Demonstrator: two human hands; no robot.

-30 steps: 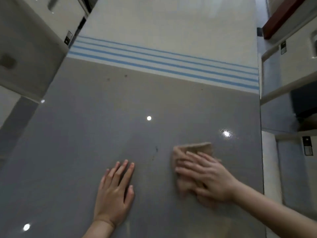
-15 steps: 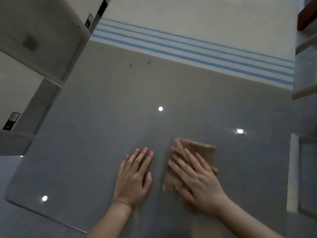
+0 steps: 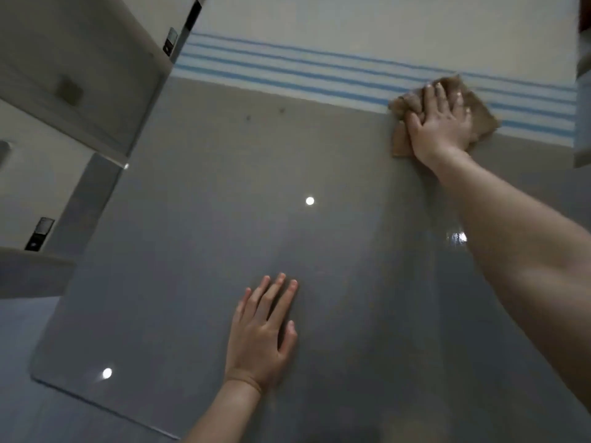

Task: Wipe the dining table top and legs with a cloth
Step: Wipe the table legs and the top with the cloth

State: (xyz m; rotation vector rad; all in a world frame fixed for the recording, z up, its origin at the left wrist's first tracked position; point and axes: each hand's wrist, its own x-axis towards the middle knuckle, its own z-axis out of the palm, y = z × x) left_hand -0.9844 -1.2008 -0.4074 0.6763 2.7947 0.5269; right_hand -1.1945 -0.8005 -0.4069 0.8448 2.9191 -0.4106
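A brown cloth (image 3: 483, 118) lies at the far right of the glossy grey surface (image 3: 198, 251), just where the grey meets a cream band with blue stripes (image 3: 287, 75) that runs across the far end. The cloth overlaps both the grey and the nearest stripes. The right grip (image 3: 441, 123) lies flat on top of it, palm down and fingers stretched out, pressing it onto the surface without curling round it; the bare forearm reaches in from the near right. The cloth is rumpled and bunched. Its wider span runs roughly along the striped edge, one corner pokes out toward the far side past the fingertips, and a flap sticks out on the near left under the wrist. The left grip (image 3: 262, 340) is well apart from it, at the near middle, open and flat on the bare grey with fingers together and pointing away. Between the two grips the surface carries a round light reflection (image 3: 309, 200), with another near the near-left corner and a smeared one beside the right forearm. Two small dark specks (image 3: 281, 110) sit close to the striped edge. Pale furniture with small dark tags (image 3: 80, 75) stands along the left side, beside the surface.
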